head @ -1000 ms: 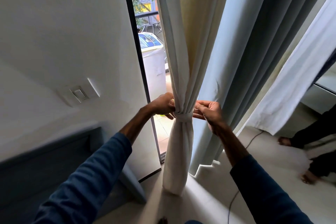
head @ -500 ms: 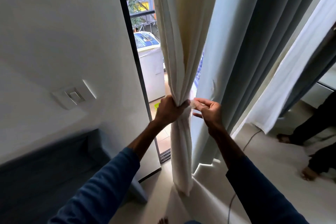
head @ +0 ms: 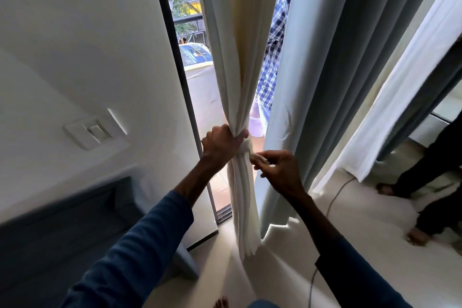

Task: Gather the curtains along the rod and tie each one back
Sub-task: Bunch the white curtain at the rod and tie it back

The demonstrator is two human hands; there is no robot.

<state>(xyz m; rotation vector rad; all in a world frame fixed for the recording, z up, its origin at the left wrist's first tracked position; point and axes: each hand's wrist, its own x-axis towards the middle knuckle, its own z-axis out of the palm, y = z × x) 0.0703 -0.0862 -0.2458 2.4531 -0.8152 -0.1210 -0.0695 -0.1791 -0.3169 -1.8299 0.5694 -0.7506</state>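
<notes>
Head view: grey curtain (head: 332,62) hangs in long folds right of centre, its hem on the floor (head: 355,210). Just left of it the cream curtain (head: 240,40) is gathered into a narrow bunch beside the door frame (head: 175,57). Left hand (head: 221,144) is wrapped tight around that bunch at the waist, where the tie (head: 246,147) circles it. Right hand (head: 281,170), just beside, pinches the tie's loose end between thumb and fingertips (head: 257,157). A wall switch (head: 93,130) sits far left.
</notes>
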